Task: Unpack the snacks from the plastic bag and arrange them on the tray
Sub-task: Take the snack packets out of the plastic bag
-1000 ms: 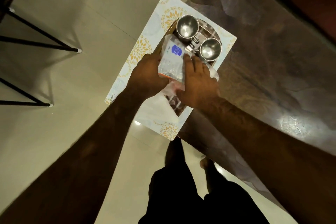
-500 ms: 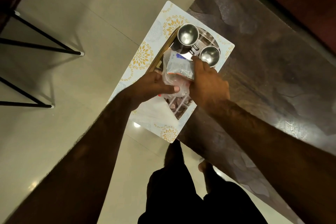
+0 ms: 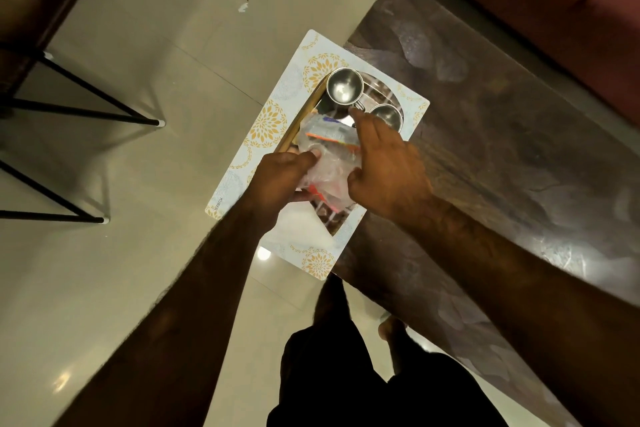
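From the head camera, the left hand grips the near-left side of a clear crinkled plastic bag over the middle of the wooden-rimmed tray. The right hand pinches the bag's right side between thumb and outstretched fingers. A white snack packet with orange and blue print shows inside the bag. At the tray's far end stand a round steel cup and a second steel cup, while under the tray lies a pale placemat with gold flower prints, overhanging the left edge of the dark brown counter.
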Tool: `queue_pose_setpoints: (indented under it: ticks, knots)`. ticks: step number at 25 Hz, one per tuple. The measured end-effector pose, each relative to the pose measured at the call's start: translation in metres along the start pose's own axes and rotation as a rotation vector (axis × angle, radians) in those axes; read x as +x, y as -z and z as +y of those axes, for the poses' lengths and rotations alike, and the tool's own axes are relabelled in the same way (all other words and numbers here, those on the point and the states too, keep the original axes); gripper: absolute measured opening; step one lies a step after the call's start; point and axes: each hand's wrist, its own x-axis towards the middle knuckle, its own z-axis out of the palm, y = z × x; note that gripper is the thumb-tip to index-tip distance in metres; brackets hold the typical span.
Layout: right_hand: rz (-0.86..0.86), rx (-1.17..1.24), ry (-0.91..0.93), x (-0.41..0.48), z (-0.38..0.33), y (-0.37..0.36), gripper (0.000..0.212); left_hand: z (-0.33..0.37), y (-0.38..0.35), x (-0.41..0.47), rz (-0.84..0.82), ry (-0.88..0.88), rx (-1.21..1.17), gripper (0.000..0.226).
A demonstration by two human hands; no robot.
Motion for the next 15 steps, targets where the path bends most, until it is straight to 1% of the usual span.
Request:
queue_pose_setpoints:
  ticks: [3,7,9,11,12,13,14,15]
  knots:
    - [0.007,-0.007,0.102,-0.024,-0.009,0.013,0.091,0.008,-0.006,-0.009,0.074,-0.057,-0.162,0.027]
    - [0.028,-0.067,0.150,-0.047,-0.018,0.021,0.075,0.023,-0.015,-0.019,0.079,-0.055,-0.119,0.031]
    - [0.031,-0.078,0.141,-0.048,-0.019,0.022,0.065,0.028,-0.011,-0.025,0.005,-0.042,-0.209,0.036]
    - [0.017,-0.003,0.110,-0.046,-0.019,0.026,0.059,0.029,-0.002,-0.035,-0.158,-0.089,-0.298,0.036]
    - [0.007,0.056,0.096,-0.044,-0.019,0.028,0.058,0.026,0.001,-0.039,-0.226,-0.120,-0.285,0.039]
    - [0.004,0.113,0.090,-0.043,-0.020,0.030,0.057,0.023,0.002,-0.042,-0.265,-0.149,-0.238,0.050]
    - [0.007,0.167,0.087,-0.043,-0.021,0.032,0.056,0.020,0.002,-0.044,-0.269,-0.177,-0.172,0.064]
    - [0.013,0.218,0.077,-0.044,-0.024,0.033,0.054,0.018,0.001,-0.044,-0.243,-0.210,-0.128,0.071]
